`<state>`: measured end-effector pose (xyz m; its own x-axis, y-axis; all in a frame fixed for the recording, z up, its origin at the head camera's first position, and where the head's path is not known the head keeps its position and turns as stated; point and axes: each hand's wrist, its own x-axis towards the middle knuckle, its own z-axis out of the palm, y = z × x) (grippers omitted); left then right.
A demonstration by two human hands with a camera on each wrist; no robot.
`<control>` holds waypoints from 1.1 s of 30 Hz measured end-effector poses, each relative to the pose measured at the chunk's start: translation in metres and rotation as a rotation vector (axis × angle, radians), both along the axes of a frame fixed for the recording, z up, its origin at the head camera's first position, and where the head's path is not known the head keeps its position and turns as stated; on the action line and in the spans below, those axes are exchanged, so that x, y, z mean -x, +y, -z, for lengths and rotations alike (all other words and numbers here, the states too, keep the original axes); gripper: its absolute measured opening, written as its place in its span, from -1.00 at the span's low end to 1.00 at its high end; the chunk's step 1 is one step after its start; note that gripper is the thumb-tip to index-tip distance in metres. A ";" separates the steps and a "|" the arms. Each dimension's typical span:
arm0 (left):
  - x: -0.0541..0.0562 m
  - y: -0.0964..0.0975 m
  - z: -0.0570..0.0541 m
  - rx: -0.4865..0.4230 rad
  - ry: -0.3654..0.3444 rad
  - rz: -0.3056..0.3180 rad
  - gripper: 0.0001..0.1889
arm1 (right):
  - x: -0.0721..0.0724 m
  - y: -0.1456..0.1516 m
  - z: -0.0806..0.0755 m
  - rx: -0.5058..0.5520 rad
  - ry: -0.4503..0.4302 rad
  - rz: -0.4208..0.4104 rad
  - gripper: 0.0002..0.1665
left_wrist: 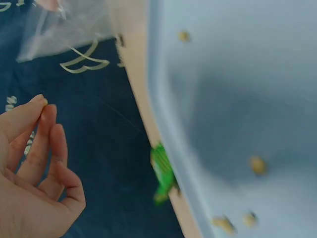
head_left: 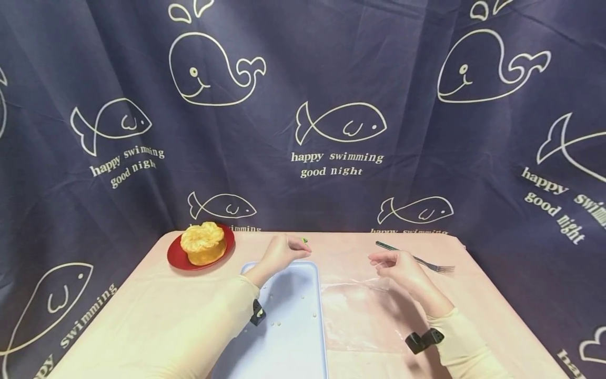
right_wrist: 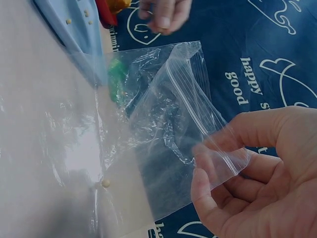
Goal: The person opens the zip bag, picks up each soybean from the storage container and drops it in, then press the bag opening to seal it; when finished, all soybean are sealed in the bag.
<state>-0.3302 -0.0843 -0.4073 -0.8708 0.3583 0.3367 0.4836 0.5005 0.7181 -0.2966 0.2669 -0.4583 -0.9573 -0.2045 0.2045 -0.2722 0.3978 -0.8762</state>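
My left hand is above the far end of the pale blue tray. In the left wrist view its thumb and index finger pinch a small yellowish bean, mostly covered by the fingertips. Several similar beans lie scattered in the tray. On the right, my right hand holds a clear zip-lock bag by its zip edge, with the mouth partly spread. A single bean shows through the clear plastic low in the bag.
A red plate carrying a golden bread or cake stands at the back left. A fork with a dark green handle lies behind my right hand. Beyond the tray's far edge sits a small green object. Dark printed curtains enclose the table.
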 end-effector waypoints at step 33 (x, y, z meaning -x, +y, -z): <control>-0.015 0.061 -0.008 -0.033 0.088 0.148 -0.90 | -0.040 -0.037 -0.055 -0.009 -0.032 0.044 -0.53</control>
<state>-0.3153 -0.0237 -0.3994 -0.7761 0.4674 0.4233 0.6119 0.3960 0.6847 -0.2566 0.2301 -0.4034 -0.9713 -0.1643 0.1720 -0.2264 0.4169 -0.8803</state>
